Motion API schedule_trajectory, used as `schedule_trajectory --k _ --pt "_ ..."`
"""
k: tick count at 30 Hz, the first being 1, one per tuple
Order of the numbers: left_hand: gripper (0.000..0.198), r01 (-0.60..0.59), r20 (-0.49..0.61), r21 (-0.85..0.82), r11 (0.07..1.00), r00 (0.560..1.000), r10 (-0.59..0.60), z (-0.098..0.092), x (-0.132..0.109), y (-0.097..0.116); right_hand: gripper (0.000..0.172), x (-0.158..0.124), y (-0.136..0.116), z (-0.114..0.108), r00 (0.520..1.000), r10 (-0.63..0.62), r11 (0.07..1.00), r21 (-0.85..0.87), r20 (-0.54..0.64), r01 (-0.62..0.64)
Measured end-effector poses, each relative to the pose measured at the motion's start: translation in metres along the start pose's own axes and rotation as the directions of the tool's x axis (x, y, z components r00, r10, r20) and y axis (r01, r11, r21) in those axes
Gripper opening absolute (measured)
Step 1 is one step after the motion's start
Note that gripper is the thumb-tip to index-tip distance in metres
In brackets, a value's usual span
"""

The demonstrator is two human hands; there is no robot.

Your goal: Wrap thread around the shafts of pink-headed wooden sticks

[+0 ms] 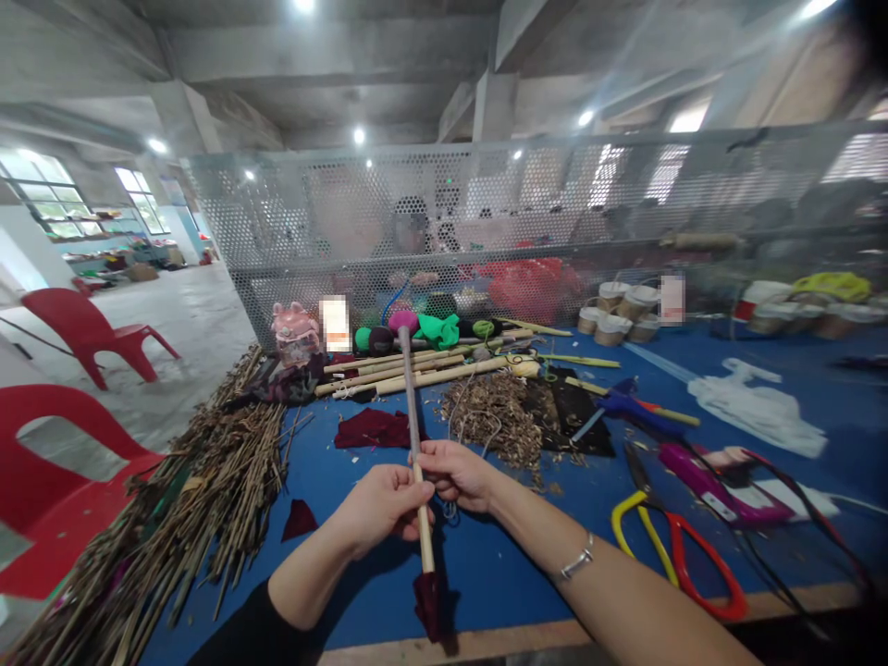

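Note:
A long wooden stick (425,518) points away from me over the blue table, its far stretch covered in grey. A magenta ball (403,322) appears at its far end; whether it is fixed there I cannot tell. Dark red cloth (428,601) hangs at the near end. My left hand (395,504) is closed around the bare wood, thumb on top. Just beyond it, my right hand (458,474) pinches the stick near the lower edge of the grey cover. Another dark red cloth (371,428) lies flat past my hands.
Dry twigs (228,481) are heaped at left. Pale sticks (430,375), chopped plant bits (489,416), scissors (670,546) and a purple tool (725,486) with cords lie on the blue table (513,583). A perforated metal screen (416,213) stands behind; red chairs (69,481) at left.

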State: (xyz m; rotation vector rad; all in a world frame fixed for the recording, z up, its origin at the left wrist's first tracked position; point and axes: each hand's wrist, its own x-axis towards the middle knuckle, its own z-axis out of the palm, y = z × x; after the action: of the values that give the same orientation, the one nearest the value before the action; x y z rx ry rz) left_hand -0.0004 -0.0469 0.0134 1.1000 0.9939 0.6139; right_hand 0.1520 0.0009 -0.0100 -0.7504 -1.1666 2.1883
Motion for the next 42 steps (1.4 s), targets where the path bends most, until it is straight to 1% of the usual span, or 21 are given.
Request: schedule_trajectory --k 2,4,5,7,9,10,12,16,18,19,20,22,24,26,29,31,34,36,38,40,42 --pt "0.034 0.043 0.088 -0.053 0.998 0.995 -0.039 0.000 -0.002 0.001 0.028 -0.001 -0.001 0.002 0.999 0.023 1.000 -0.015 0.024 -0.023" --pt "0.033 0.085 0.144 -0.074 0.994 0.987 -0.074 0.000 -0.004 0.002 0.029 -0.001 -0.001 0.005 1.000 0.009 0.999 -0.040 0.011 -0.008" --pt "0.033 0.097 0.147 -0.058 0.994 0.985 -0.087 0.000 -0.004 0.001 0.030 0.000 0.001 0.006 1.000 -0.007 0.999 -0.052 -0.013 0.006" --pt "0.034 0.082 0.109 0.039 0.996 0.990 -0.086 0.000 -0.002 0.000 0.032 0.003 0.004 0.007 0.997 -0.027 0.997 -0.071 -0.075 0.021" --pt "0.036 0.035 0.053 0.146 0.989 0.998 -0.043 0.000 -0.001 -0.002 0.034 0.005 0.005 0.007 0.991 -0.042 0.995 -0.097 -0.124 0.030" --pt "0.037 0.012 0.039 0.167 0.986 0.999 -0.019 0.000 0.000 -0.003 0.034 0.005 0.005 0.006 0.990 -0.051 0.994 -0.107 -0.133 0.036" --pt "0.035 0.007 0.053 0.118 0.993 0.999 -0.013 0.000 0.000 -0.003 0.034 0.004 0.004 0.005 0.993 -0.050 0.994 -0.106 -0.106 0.039" --pt "0.031 0.112 0.176 -0.107 0.988 0.980 -0.092 -0.002 -0.002 0.001 0.031 -0.001 -0.001 0.004 1.000 -0.003 0.996 -0.093 0.029 0.006" --pt "0.032 0.148 0.213 -0.147 0.978 0.970 -0.115 -0.002 -0.003 0.002 0.029 -0.001 0.000 0.004 0.998 -0.019 0.994 -0.108 0.056 0.025" --pt "0.032 0.147 0.198 -0.135 0.980 0.973 -0.119 -0.002 -0.003 0.002 0.028 0.000 0.001 0.004 0.998 -0.036 0.993 -0.111 0.050 0.041" --pt "0.032 0.126 0.162 -0.102 0.987 0.981 -0.108 -0.002 -0.002 0.001 0.027 0.001 0.002 0.004 0.998 -0.054 0.992 -0.111 0.028 0.056" --pt "0.032 0.044 0.049 0.002 0.999 0.998 -0.044 -0.001 0.000 0.000 0.029 0.003 0.005 0.004 0.996 -0.076 0.992 -0.101 -0.037 0.072" --pt "0.035 -0.033 -0.027 0.070 0.997 0.999 0.035 0.000 0.001 0.000 0.030 0.004 0.005 0.003 0.994 -0.073 0.995 -0.079 -0.076 0.067" --pt "0.037 -0.042 -0.021 0.054 0.998 0.999 0.043 0.000 0.000 0.001 0.029 0.003 0.003 0.002 0.998 -0.046 0.997 -0.056 -0.044 0.044" --pt "0.034 0.021 0.052 -0.060 0.998 0.998 -0.018 -0.001 -0.004 0.005 0.026 -0.001 -0.003 0.000 0.997 -0.004 0.999 -0.047 0.076 0.007" --pt "0.032 0.048 0.098 -0.144 0.988 0.995 -0.034 -0.002 -0.006 0.007 0.024 -0.003 -0.006 -0.001 0.991 -0.003 0.999 -0.050 0.135 0.010" --pt "0.032 0.069 0.118 -0.201 0.977 0.992 -0.045 -0.003 -0.006 0.006 0.023 -0.003 -0.005 -0.002 0.989 -0.026 0.998 -0.047 0.147 0.033" --pt "0.032 0.080 0.091 -0.167 0.983 0.994 -0.066 -0.003 -0.004 0.004 0.024 -0.001 -0.002 -0.004 0.993 -0.041 0.998 -0.041 0.106 0.045" --pt "0.035 0.062 0.026 -0.088 0.994 0.998 -0.060 -0.002 -0.001 0.001 0.025 0.000 0.001 -0.005 0.997 -0.047 0.998 -0.042 0.057 0.049" --pt "0.040 0.018 -0.047 -0.007 1.000 0.999 -0.018 -0.002 0.000 -0.002 0.026 0.001 0.002 -0.006 0.999 -0.036 0.998 -0.045 0.025 0.037" --pt "0.041 -0.023 -0.068 0.018 1.000 0.997 0.024 -0.002 -0.001 -0.002 0.027 0.000 0.001 -0.005 1.000 -0.002 0.999 -0.040 0.026 0.004"
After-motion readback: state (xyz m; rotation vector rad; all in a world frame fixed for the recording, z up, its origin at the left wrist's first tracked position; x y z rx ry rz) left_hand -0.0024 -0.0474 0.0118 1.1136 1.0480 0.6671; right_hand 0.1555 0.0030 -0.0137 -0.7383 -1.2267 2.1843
